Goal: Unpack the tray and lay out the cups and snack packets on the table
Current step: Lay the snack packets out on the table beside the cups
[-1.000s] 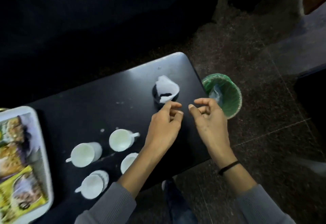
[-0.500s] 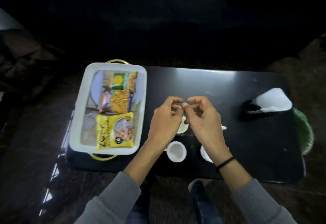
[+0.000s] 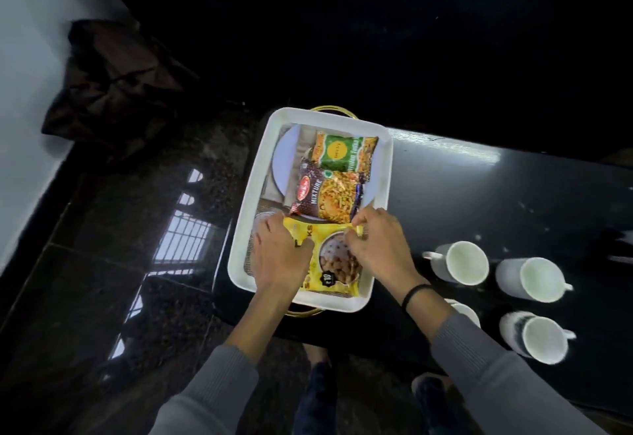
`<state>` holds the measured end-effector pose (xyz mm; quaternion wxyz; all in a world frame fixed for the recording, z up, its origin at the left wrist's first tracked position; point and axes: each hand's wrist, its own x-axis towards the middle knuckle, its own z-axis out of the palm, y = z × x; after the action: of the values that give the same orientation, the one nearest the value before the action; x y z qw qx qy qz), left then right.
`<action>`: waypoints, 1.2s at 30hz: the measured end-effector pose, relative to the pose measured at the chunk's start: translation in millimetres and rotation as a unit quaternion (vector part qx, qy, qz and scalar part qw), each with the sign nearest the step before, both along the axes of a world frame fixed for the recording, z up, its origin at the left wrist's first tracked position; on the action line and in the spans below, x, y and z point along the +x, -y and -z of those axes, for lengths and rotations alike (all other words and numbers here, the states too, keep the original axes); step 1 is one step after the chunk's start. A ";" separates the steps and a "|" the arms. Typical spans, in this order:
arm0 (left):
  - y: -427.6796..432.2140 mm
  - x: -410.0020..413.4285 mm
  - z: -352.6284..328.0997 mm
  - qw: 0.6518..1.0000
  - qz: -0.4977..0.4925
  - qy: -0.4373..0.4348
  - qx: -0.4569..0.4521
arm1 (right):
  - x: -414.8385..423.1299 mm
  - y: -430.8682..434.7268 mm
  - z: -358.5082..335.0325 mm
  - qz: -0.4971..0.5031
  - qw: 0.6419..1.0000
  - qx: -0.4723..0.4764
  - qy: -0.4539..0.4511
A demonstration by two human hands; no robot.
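- A white tray [image 3: 239, 249] is being kept at the left end of the black table [image 3: 479, 201], with three snack packets lying in it.
- The yellow packet [image 3: 337, 263], nearest the person, is being gripped at its left edge by the left hand [image 3: 279, 253], fingers curled around it.
- A brown packet [image 3: 325, 198] and, beyond it, a green packet [image 3: 346, 153] are being left untouched on a plate [image 3: 282, 164].
- The yellow packet's top right corner is being pinched by the right hand [image 3: 376, 242], fingers closed on it.
- Four white cups [image 3: 459, 263] are being kept on the table, right of the tray, one partly hidden by the right forearm.
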<state>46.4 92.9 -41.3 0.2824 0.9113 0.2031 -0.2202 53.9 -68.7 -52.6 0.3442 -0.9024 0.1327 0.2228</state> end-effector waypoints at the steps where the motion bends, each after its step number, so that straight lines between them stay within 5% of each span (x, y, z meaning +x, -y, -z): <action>1: -5.0 0.1 6.5 1.000 -0.015 -0.027 -0.002 | 0.6 -3.0 5.6 0.007 1.000 -0.007 -0.009; 9: -25.6 0.1 38.5 0.981 -0.096 -0.058 -0.158 | -4.6 -13.9 24.4 0.087 0.995 0.014 -0.038; 13: -34.2 -1.9 39.9 0.919 -0.177 -0.064 -0.347 | -5.4 -4.4 17.9 0.111 0.992 0.039 -0.044; 18: -40.9 1.7 24.2 0.884 -0.144 -0.038 -0.443 | -4.2 15.4 0.3 0.072 0.994 0.076 -0.032; 24: -30.6 23.6 -1.4 0.904 0.033 0.061 -0.422 | 6.2 31.4 -19.3 -0.066 0.994 0.084 -0.027; 30: 2.6 56.8 -38.1 0.904 0.191 0.157 -0.350 | 12.0 40.6 -31.3 -0.014 0.972 0.234 -0.002; 33: 23.5 64.8 -40.0 0.918 0.149 0.238 -0.280 | 10.3 53.3 -32.9 0.092 0.949 0.299 0.047; 36: 39.2 68.2 -35.6 0.915 0.002 0.105 -0.391 | 9.7 67.5 -34.3 0.182 0.913 0.360 0.062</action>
<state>114.7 53.7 -5.8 0.6351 0.7466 0.0686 -0.1855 63.6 -136.2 -18.4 0.6875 -0.6899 0.1840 0.1322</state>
